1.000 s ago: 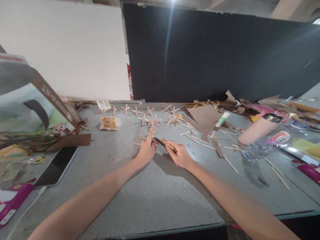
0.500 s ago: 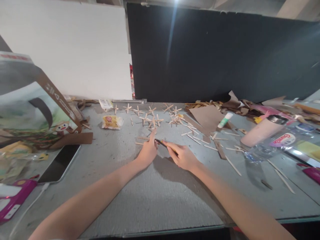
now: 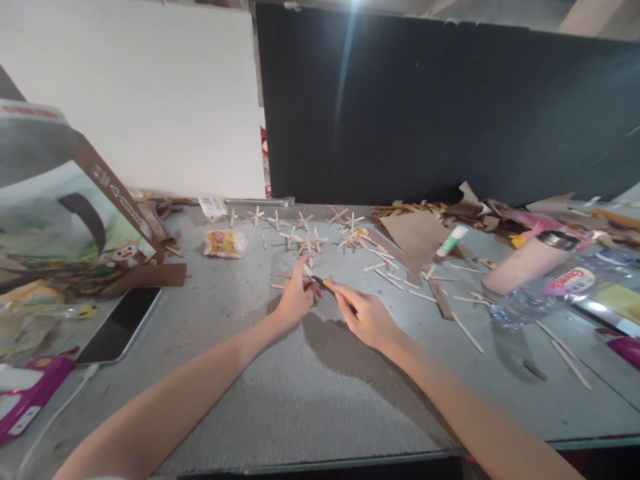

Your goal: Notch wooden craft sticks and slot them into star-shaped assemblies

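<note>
My left hand point(image 3: 295, 300) is closed around a short pale wooden stick point(image 3: 307, 271), which pokes up between thumb and fingers. In my right hand point(image 3: 369, 313) is a slim black and yellow tool, seemingly a utility knife point(image 3: 327, 287); its tip meets the stick close to my left fingers. The blade itself is too small to make out. Two flat sticks point(image 3: 278, 286) lie just left of my left hand. Beyond my hands stand several star shapes made of crossed sticks point(image 3: 315, 240), and loose sticks point(image 3: 389, 278) are strewn to the right.
A phone point(image 3: 120, 327) on a cable and a paper bag point(image 3: 90, 200) are at left, with a small yellow packet point(image 3: 223, 244) farther in. Rightward lie cardboard point(image 3: 415, 237), a glue stick point(image 3: 451, 241), a pink tumbler point(image 3: 530, 261) and a plastic bottle point(image 3: 545, 290).
My left hand has turned and lowered slightly, and its fingers have shifted so the stick's upper end shows. The tool stays in my right hand, its tip moved slightly right.
</note>
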`<control>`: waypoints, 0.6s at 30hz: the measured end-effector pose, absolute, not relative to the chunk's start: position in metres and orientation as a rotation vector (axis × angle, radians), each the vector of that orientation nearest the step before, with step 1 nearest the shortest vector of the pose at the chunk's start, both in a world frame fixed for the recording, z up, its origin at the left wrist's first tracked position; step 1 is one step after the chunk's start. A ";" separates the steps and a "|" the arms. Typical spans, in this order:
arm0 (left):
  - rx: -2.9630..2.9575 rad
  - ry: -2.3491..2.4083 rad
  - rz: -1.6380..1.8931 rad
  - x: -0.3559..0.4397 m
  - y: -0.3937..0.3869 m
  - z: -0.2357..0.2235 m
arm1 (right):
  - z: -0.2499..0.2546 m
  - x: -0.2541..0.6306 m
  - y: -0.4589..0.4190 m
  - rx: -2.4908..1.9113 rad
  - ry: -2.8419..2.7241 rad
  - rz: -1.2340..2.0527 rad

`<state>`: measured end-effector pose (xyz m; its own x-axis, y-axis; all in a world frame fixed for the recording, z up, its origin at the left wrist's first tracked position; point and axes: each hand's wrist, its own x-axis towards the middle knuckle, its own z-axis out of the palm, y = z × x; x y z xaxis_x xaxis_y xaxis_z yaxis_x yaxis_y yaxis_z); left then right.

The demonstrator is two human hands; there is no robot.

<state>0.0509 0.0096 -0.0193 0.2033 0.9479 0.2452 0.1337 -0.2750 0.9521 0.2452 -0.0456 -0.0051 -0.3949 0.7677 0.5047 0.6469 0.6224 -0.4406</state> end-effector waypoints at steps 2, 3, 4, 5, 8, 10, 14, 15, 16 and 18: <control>1.571 1.024 1.210 0.051 0.011 -0.022 | -0.007 0.243 -0.045 -1.105 -2.136 0.245; 1.553 1.015 1.223 0.051 0.013 -0.023 | -0.009 0.242 -0.045 -1.113 -2.128 0.255; 1.538 1.008 1.228 0.051 0.014 -0.024 | -0.010 0.241 -0.044 -1.123 -2.123 0.265; 1.529 1.007 1.224 0.051 0.015 -0.026 | -0.012 0.239 -0.044 -1.135 -2.121 0.273; 1.555 1.041 1.181 0.051 0.017 -0.027 | -0.014 0.236 -0.045 -1.163 -2.116 0.292; 1.616 1.085 1.143 0.050 0.017 -0.027 | -0.013 0.235 -0.047 -1.178 -2.098 0.308; 1.748 1.130 1.102 0.050 0.012 -0.026 | -0.001 0.236 -0.051 -1.229 -2.072 0.350; 1.763 1.125 1.098 0.050 0.012 -0.026 | 0.002 0.237 -0.052 -1.237 -2.071 0.361; 1.765 1.120 1.094 0.051 0.011 -0.026 | 0.005 0.237 -0.053 -1.242 -2.069 0.370; 1.737 1.110 1.083 0.052 0.011 -0.026 | 0.007 0.235 -0.054 -1.247 -2.058 0.387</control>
